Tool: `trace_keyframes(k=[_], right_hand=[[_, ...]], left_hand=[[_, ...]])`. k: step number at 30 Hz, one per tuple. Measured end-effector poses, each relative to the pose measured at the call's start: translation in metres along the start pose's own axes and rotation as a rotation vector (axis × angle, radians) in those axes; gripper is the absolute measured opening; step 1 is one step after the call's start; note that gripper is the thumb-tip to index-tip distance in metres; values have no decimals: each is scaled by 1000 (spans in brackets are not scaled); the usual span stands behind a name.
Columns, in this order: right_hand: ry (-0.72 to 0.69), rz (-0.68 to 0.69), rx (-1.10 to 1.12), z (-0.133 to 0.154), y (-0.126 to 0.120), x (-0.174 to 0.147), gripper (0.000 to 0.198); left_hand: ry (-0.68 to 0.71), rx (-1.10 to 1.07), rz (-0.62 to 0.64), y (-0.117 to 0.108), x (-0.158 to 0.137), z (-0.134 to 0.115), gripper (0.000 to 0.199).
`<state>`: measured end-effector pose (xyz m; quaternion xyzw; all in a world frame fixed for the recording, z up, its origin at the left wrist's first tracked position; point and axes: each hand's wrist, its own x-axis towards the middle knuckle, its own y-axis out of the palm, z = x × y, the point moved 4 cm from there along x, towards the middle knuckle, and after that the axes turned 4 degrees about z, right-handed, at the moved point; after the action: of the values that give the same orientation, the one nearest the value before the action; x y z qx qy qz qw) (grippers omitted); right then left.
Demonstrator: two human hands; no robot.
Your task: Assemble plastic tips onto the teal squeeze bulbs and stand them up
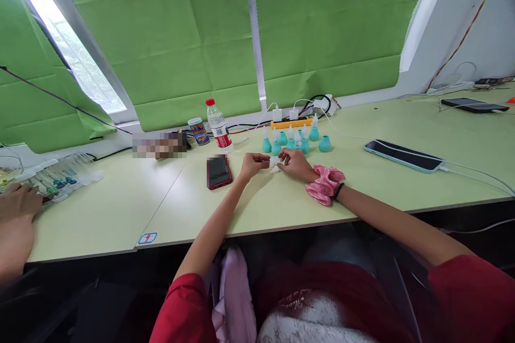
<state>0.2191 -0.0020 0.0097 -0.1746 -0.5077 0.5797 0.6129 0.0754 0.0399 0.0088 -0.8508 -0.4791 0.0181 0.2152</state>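
Note:
Small white plastic pieces (274, 163) sit between my two hands, low over the table; their exact shape is too small to tell. My left hand (253, 165) has its fingers pinched together at the left side of these pieces. From the right, my right hand (296, 164) bends its fingers and thumb onto them, a pink scrunchie (323, 185) round its wrist. Just behind my hands stand several teal squeeze bulbs (276, 148), most topped with a pointed white nozzle (290, 132). One teal bulb (324, 143) at the right has no nozzle on it.
A red-cased phone (219, 172), a capped water bottle (219, 127) and a can (198, 132) stand left. An orange power strip (292, 121) lies behind the bulbs. At right, a phone (404, 155) trails a white cable. Another person's hand (18, 203) rests by a plastic bag (60, 174).

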Motion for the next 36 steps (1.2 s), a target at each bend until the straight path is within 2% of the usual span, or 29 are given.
trace_keyframes(k=[5,12,18,27,36], right_hand=[[-122,-13,153,3,3,-2,19],[-185,-74,285,13,-3,-4,3],[-165,-78,348,14,0,-5,13],[-40,-119,357,0,0,1,20],[-48,-77,374,-2,2,1,24]], left_hand=[[-16,-60,-14,-1,-1,-1,22],[-31,-75,-31,0,-1,-1,22],[-48,-58,-18,2,-1,0,22],[-43,-77,4,-1,-1,-1,19],[-62,-72,-30,1,-1,2,19]])
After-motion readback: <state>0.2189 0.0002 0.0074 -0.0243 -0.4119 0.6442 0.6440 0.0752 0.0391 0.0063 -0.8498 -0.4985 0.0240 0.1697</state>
